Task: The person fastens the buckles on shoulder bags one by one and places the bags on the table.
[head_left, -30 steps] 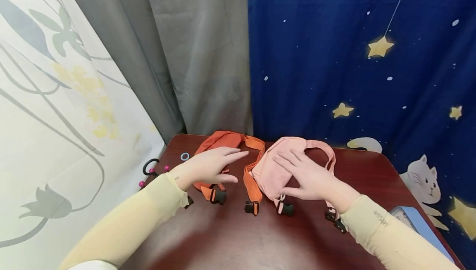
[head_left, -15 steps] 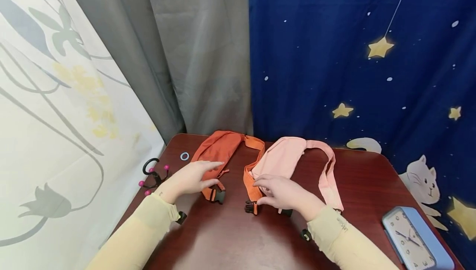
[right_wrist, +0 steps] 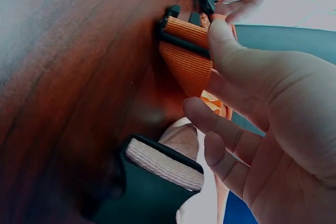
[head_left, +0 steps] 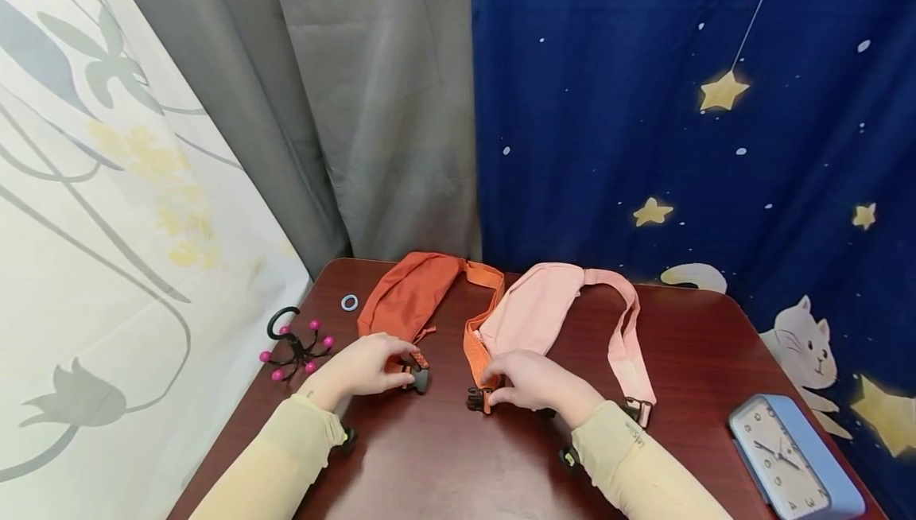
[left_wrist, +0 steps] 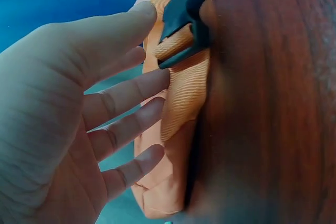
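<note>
An orange waist bag [head_left: 404, 297] lies at the back left of the table, a pink waist bag [head_left: 533, 309] to its right. My left hand [head_left: 368, 365] is at the orange bag's black buckle socket [left_wrist: 184, 9]. Its fingers are fairly straight and spread, fingertips right at the orange webbing and thumb tip at the socket's edge. My right hand [head_left: 540, 383] pinches the orange strap [right_wrist: 186, 61] between thumb and index finger, beside its black prong buckle [head_left: 478, 399]; its other fingers curl loosely. The pink bag's black buckle [right_wrist: 152, 182] lies beneath the right hand.
A black holder with pink ball tips [head_left: 295, 353] stands at the left edge, near a small blue ring [head_left: 349, 302]. A blue clock [head_left: 794, 456] sits at the right. Curtains [head_left: 379, 106] hang behind the table [head_left: 444, 464].
Both hands have come down toward the orange buckle ends; the right hand has moved left, off the pink bag, to the orange strap. The clock and black holder have come into fuller view.
</note>
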Motion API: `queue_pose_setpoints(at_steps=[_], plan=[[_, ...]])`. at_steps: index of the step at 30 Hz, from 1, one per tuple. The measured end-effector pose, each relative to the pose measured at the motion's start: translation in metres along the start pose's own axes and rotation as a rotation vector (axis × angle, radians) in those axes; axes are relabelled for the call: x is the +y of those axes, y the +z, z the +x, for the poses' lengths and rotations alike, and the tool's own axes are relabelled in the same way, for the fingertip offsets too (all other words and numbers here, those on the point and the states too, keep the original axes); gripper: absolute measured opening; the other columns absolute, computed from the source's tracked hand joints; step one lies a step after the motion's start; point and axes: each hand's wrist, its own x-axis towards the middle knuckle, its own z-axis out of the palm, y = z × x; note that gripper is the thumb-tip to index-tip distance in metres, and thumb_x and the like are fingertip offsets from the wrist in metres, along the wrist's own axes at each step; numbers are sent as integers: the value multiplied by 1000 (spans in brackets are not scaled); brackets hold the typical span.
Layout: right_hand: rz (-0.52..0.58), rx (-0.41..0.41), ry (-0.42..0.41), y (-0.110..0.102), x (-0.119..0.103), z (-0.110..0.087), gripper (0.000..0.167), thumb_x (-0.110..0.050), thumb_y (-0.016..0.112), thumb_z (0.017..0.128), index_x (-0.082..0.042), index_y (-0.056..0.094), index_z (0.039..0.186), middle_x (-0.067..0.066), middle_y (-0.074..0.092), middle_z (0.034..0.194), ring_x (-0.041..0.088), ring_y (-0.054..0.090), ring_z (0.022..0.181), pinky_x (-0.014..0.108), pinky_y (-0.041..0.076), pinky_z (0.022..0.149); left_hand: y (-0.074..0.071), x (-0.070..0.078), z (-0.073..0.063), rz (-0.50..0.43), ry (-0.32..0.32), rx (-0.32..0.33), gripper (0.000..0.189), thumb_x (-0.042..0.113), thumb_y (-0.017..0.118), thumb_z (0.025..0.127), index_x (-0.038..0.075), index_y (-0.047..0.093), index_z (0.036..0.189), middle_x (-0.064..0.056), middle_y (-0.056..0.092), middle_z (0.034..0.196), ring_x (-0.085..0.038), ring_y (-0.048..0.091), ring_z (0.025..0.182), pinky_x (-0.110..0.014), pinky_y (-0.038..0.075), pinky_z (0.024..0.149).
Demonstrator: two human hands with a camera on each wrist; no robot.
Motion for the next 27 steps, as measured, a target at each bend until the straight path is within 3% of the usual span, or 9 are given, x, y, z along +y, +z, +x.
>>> queue_pose_setpoints(at_steps=[4, 12, 21, 27], plan=[[7, 2, 22, 3, 1, 1, 13, -28, 85, 98, -20, 82, 107, -8, 77, 99, 7, 68, 89, 28, 58, 86, 4, -2, 1, -17, 16, 0, 28, 33, 83, 99, 26, 79, 125, 16, 77, 107, -17, 65, 103, -37, 55, 92], [26, 34, 0, 11, 0, 2, 5, -25, 83, 99, -21, 80, 100, -13, 73, 90, 9, 67, 83, 26, 56, 82, 9, -4, 1, -22, 21, 22, 22, 29, 84, 97, 23, 83, 119, 12, 80, 111, -16, 65, 103, -36, 56, 92], [45, 56, 5, 17, -1, 4, 6, -24, 81, 101, -20, 78, 102, -12, 75, 95, 7, 64, 83, 25, 55, 84, 19, -6, 0, 10, 8, 66, 16, 28, 84, 96, 23, 83, 111, 12, 78, 107, -13, 61, 101, -37, 55, 91], [83, 96, 5, 23, 0, 6, 5, -23, 77, 104, -18, 76, 103, -13, 75, 92, 1, 60, 82, 25, 54, 82, 22, -5, 0, 2, -40, 59, 15, 34, 87, 95, 28, 81, 108, 15, 77, 106, -11, 58, 101, -36, 53, 90]])
